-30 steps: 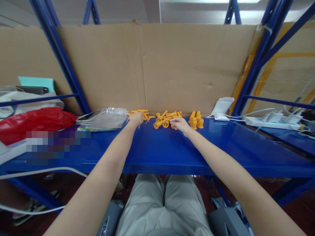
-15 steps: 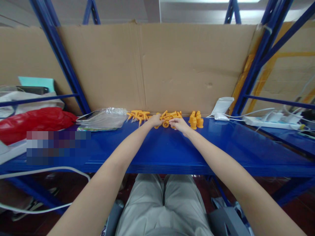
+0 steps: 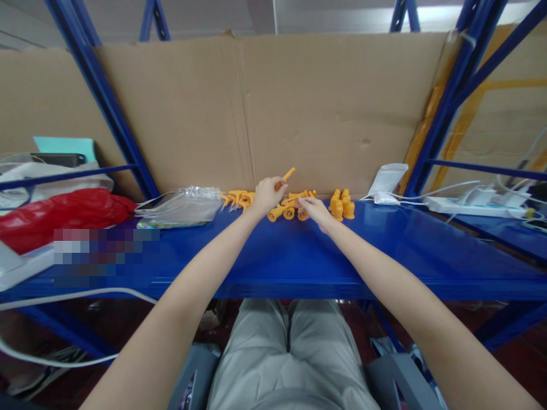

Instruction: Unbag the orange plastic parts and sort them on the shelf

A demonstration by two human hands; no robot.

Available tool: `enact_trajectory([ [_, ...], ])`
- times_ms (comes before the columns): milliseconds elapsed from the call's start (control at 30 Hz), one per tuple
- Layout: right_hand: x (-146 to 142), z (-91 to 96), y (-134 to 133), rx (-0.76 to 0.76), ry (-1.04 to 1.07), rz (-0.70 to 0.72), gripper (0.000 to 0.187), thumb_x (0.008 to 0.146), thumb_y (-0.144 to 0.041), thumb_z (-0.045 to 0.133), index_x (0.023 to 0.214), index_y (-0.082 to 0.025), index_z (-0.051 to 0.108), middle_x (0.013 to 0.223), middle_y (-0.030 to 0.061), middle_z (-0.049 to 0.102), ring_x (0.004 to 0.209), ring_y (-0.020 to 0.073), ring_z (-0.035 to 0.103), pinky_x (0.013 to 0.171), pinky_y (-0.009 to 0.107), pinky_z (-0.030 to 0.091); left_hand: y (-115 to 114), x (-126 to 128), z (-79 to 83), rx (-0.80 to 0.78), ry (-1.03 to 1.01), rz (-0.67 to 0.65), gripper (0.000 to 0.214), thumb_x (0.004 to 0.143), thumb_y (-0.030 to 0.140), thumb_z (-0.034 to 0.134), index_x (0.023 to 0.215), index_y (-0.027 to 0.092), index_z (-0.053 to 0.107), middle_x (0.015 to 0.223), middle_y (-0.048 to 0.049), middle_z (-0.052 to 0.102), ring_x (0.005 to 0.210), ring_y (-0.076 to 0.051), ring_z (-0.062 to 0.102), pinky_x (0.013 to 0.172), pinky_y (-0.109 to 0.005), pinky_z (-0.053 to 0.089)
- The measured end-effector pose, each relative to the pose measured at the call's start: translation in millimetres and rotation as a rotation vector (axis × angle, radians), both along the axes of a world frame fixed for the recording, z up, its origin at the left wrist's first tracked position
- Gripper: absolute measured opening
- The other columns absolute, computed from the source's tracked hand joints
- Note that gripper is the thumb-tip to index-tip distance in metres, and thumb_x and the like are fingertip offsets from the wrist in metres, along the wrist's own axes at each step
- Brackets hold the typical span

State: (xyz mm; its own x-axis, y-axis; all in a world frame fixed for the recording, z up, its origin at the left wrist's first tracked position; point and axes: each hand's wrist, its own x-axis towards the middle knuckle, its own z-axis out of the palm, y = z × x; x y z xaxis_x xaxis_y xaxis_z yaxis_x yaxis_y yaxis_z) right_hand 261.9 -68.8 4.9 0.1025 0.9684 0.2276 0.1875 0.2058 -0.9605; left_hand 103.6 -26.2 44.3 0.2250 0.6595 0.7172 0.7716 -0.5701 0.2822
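My left hand (image 3: 265, 194) is raised a little above the blue shelf (image 3: 299, 256) and is closed on an orange plastic piece (image 3: 287, 174) that sticks up to the right. My right hand (image 3: 313, 208) rests at the middle pile of orange funnel-shaped pieces (image 3: 290, 206), its fingers pinched on one of them. To the left lies a smaller heap of orange pieces with screws (image 3: 237, 198). On the right stands a cluster of upright orange caps (image 3: 342, 206).
A clear plastic bag (image 3: 182, 205) lies left of the heaps, a red bag (image 3: 55, 213) further left. A white pouch (image 3: 387, 181), cables and a power strip (image 3: 474, 206) sit on the right. A cardboard sheet (image 3: 299, 108) backs the shelf between blue uprights.
My left hand moved from the left heap to the middle pile, then lifted with an orange piece. My right hand stayed at the middle pile.
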Motion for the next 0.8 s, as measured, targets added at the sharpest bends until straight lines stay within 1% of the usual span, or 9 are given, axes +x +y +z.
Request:
enact_trajectory([
  [100,-3.0,2.6,-4.4,-0.006,0.112,0.101,0.032,0.100,-0.040,0.046,0.093,-0.017,0.067,0.095,0.0090,0.071,0.076,0.0131,0.065,0.063,0.023,0.049,-23.3,7.2,-8.8,0.018,0.010,-0.070,0.027,0.092,0.031,0.055,0.110,0.019,0.071,0.108,-0.0086,0.073,0.097,-0.021,0.067,0.090,-0.033,0.049],
  [167,-5.7,1.8,-7.2,-0.041,0.142,0.185,0.039,0.101,-0.046,0.040,0.098,-0.018,0.067,0.089,0.0092,0.071,0.073,0.0135,0.065,0.062,0.023,0.049,-35.5,12.4,-21.8,-0.007,0.048,-0.093,0.028,0.093,0.033,0.054,0.110,0.018,0.070,0.106,-0.0094,0.073,0.097,-0.022,0.066,0.088,-0.033,0.050],
  [233,-7.8,-0.6,-9.0,-0.080,0.136,0.225,0.042,0.100,-0.051,0.039,0.101,-0.019,0.066,0.084,0.0078,0.069,0.069,0.0130,0.064,0.061,0.023,0.050,-42.6,16.5,-35.0,-0.036,0.122,-0.138,0.026,0.091,0.030,0.057,0.110,0.018,0.070,0.102,-0.0094,0.072,0.093,-0.022,0.067,0.084,-0.033,0.051],
  [333,-8.0,-3.4,-8.7,-0.076,0.117,0.225,0.039,0.099,-0.051,0.042,0.101,-0.021,0.066,0.082,0.0059,0.068,0.064,0.0114,0.060,0.059,0.022,0.049,-43.4,18.9,-46.8,-0.061,0.196,-0.262,0.028,0.088,0.024,0.059,0.114,0.017,0.066,0.098,-0.0072,0.072,0.091,-0.021,0.067,0.084,-0.033,0.052],
  [433,-5.1,-2.1,-5.7,-0.034,0.131,0.194,0.032,0.099,-0.044,0.045,0.095,-0.020,0.065,0.083,0.0052,0.067,0.061,0.0107,0.058,0.055,0.021,0.046,-36.2,16.7,-48.5,-0.016,0.182,-0.326,0.035,0.087,0.020,0.059,0.122,0.017,0.062,0.105,-0.0081,0.071,0.099,-0.021,0.065,0.090,-0.034,0.051],
  [500,-2.6,0.7,-3.3,0.005,0.162,0.144,0.025,0.098,-0.038,0.048,0.093,-0.019,0.063,0.081,0.0039,0.066,0.061,0.0107,0.057,0.053,0.021,0.044,-29.7,12.9,-47.4,0.031,0.137,-0.309,0.039,0.087,0.021,0.060,0.126,0.016,0.059,0.115,-0.0103,0.068,0.107,-0.021,0.063,0.096,-0.036,0.050],
  [567,0.0,3.7,-1.3,0.037,0.192,0.107,0.020,0.096,-0.033,0.050,0.091,-0.018,0.061,0.076,0.0025,0.064,0.058,0.0104,0.055,0.053,0.021,0.045,-23.1,6.7,-46.2,0.072,0.097,-0.259,0.042,0.088,0.023,0.059,0.130,0.015,0.056,0.119,-0.0116,0.065,0.113,-0.022,0.060,0.100,-0.037,0.048],
  [700,4.1,7.0,0.4,0.018,0.187,0.072,0.019,0.092,-0.031,0.053,0.079,-0.019,0.059,0.068,0.0019,0.059,0.052,0.0100,0.048,0.054,0.024,0.044,-12.3,-9.6,-44.1,0.098,0.062,-0.103,0.038,0.088,0.017,0.055,0.125,0.017,0.061,0.114,-0.0101,0.061,0.111,-0.022,0.059,0.099,-0.037,0.049],
  [800,4.8,6.7,-0.4,-0.004,0.133,0.062,0.020,0.091,-0.034,0.054,0.077,-0.020,0.059,0.067,0.0023,0.057,0.054,0.0118,0.049,0.056,0.026,0.044,-7.5,-18.1,-44.2,0.066,0.053,-0.063,0.040,0.085,0.014,0.055,0.124,0.019,0.062,0.116,-0.0099,0.059,0.112,-0.022,0.059,0.099,-0.036,0.049],
])
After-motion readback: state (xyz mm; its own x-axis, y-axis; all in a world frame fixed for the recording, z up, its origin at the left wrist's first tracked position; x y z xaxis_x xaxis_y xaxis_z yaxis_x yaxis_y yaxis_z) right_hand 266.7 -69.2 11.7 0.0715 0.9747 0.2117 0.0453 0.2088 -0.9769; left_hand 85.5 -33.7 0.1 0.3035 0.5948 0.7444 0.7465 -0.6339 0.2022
